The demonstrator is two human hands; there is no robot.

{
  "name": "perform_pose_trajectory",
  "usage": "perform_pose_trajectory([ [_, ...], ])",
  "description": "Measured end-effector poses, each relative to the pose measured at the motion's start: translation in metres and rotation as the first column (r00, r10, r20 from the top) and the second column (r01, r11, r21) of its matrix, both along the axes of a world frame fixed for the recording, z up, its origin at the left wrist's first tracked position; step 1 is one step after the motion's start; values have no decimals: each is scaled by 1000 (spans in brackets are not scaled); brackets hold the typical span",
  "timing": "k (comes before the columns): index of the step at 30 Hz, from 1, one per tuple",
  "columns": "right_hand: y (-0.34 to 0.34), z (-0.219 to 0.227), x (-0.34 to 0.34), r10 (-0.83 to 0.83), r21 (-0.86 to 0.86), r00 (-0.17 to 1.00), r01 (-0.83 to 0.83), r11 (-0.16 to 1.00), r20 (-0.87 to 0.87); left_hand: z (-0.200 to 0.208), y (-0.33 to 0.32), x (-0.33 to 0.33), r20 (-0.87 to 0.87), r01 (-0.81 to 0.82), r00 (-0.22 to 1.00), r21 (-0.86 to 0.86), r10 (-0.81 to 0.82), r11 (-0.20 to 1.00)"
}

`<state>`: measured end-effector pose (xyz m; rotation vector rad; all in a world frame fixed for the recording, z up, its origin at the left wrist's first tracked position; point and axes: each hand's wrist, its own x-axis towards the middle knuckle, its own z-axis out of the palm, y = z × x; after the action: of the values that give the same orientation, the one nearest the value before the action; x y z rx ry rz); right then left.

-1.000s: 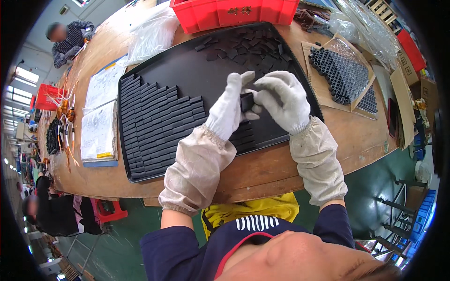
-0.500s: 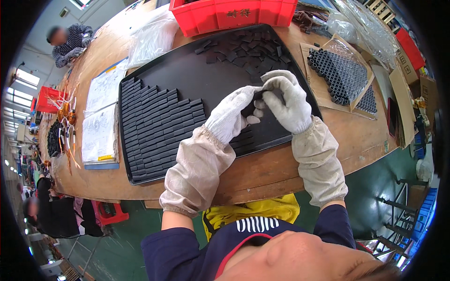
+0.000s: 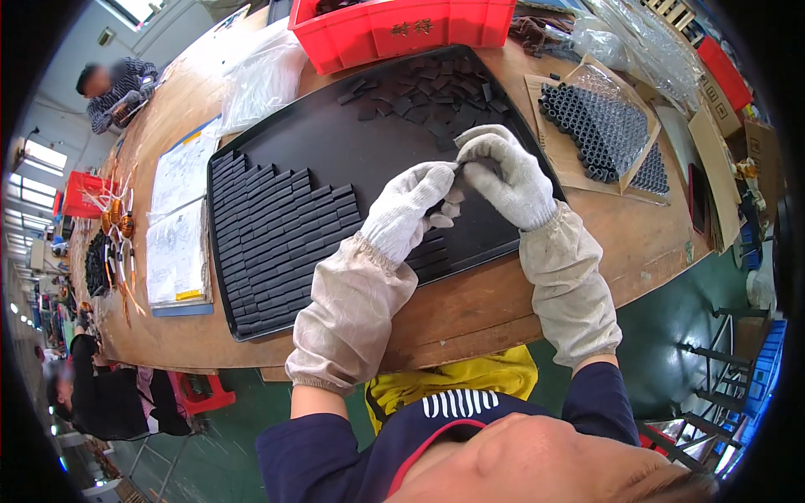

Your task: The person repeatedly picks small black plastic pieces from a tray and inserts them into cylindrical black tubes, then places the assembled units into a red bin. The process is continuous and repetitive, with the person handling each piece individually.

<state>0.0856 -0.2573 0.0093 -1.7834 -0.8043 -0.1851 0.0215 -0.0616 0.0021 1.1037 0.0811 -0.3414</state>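
Note:
My left hand [image 3: 412,203] and my right hand [image 3: 508,174], both in white knit gloves, meet fingertip to fingertip above the right part of a large black tray [image 3: 340,138]. A small black piece shows only in part among the curled left fingers. At the point where the hands meet, my right thumb and fingers pinch something dark and tiny, mostly covered by the gloves. Rows of flat black rectangular pieces [image 3: 281,243] lie closely packed in the tray's left side. Loose black pieces [image 3: 428,88] are scattered at its far right.
A red crate [image 3: 402,38] stands behind the tray. Open papers [image 3: 176,251] lie left of it, below a clear plastic bag [image 3: 264,80]. On the right, black tubes [image 3: 591,134] rest on cardboard. Another person [image 3: 117,92] sits at the far left.
The black piece between my hands is now more covered by the gloved fingers. My fingertips have drawn closer together. The whole view has shifted slightly.

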Motion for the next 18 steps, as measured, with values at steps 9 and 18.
perform_pose_trajectory([
  [9,-70,-15,56,-591,-241,522,838,490,615,2,0,2,16,-27,999,-111,29,993],
  [18,-98,-28,69,-626,-526,508,832,179,592,4,-1,1,-9,-71,997,-27,71,997],
])
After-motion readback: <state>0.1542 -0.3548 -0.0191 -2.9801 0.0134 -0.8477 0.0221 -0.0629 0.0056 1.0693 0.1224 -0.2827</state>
